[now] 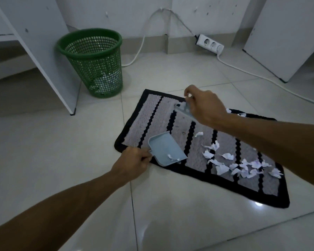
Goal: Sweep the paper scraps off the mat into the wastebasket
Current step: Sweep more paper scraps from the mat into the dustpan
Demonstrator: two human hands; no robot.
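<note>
Pale floor tiles carry the mat (152, 122). Left grip (132, 163) clasps the dustpan (166, 151) handle; right grip (205, 105) holds the brush (184, 110). Beyond it, featherlight paper scraps (243, 166) probably scatter easily.

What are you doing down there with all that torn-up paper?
A person is cleaning paper scraps off a striped mat on the floor. The left hand holds a small blue dustpan at the mat's edge, with a scrap or two already in it. The right hand holds a little brush above the mat. Most scraps still lie on the mat. A green wastebasket waits nearby.
</note>
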